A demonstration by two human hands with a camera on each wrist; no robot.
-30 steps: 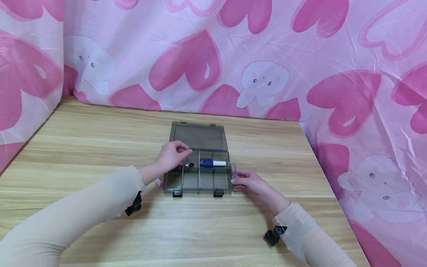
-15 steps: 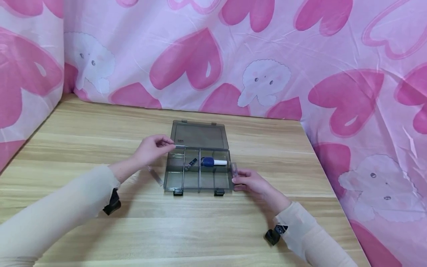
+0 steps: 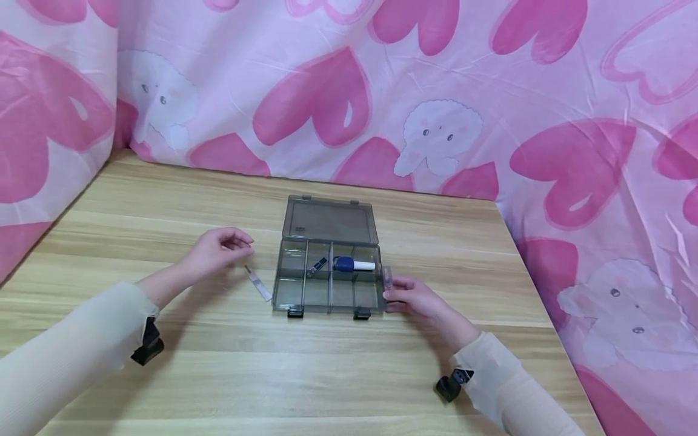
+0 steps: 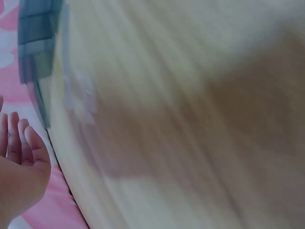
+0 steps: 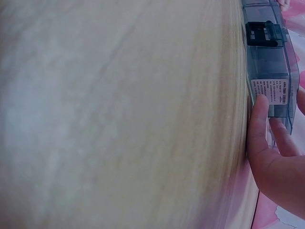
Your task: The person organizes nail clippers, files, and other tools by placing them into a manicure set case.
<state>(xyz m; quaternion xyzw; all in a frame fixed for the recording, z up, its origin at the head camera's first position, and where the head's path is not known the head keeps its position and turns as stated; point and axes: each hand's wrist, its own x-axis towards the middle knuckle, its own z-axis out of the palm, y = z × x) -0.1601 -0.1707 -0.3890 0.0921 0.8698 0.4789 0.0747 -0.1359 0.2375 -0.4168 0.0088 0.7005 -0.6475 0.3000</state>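
My left hand [image 3: 217, 251] hovers left of a smoky see-through compartment box [image 3: 289, 290], its fingers loosely bent and nothing in them; the left wrist view also shows this hand [image 4: 21, 171]. My right hand [image 3: 417, 301] touches the box's right side, fingers extended; in the right wrist view a fingertip [image 5: 261, 101] meets the white label [image 5: 270, 90]. A small clear piece [image 3: 388, 277] stands beside the box at those fingers. Inside the box lie a navy nail polish bottle [image 3: 345, 264] with a white cap and a small dark item with a silvery end [image 3: 319, 266].
The box's lid [image 3: 329, 221] lies folded back behind it, and two black latches [image 3: 295, 313] face the front. A thin clear strip with a dark tip [image 3: 259, 286] lies on the wood-grain table [image 3: 305, 369] left of the box. Pink heart-print cloth [image 3: 305, 66] hangs around the table.
My left hand has moved left, off the box, uncovering its left compartments and the thin strip. The small dark item now lies slanted in its compartment. My right hand stays at the box's side.
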